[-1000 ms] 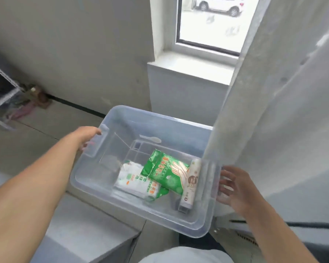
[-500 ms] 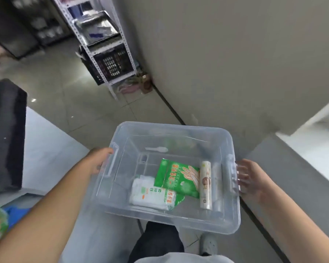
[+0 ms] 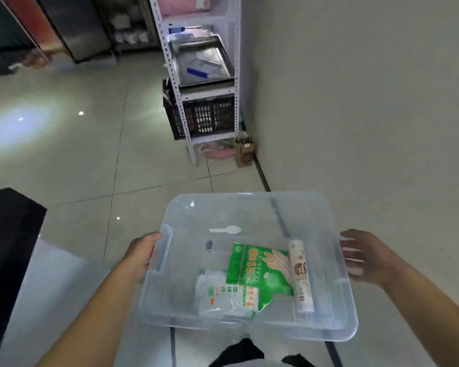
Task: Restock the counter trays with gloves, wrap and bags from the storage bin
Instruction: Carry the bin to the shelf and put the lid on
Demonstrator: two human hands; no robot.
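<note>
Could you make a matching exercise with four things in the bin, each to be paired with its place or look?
Things:
1. glove pack
2. roll
3. white pack
4. spoon

Descriptions:
A. small and white, near the far wall of the bin
B. green, lying flat in the middle
C. long and white, along the right side
D. at the near wall, lying partly over the green thing

Pairs: 1-B, 2-C, 3-D, 4-A
</note>
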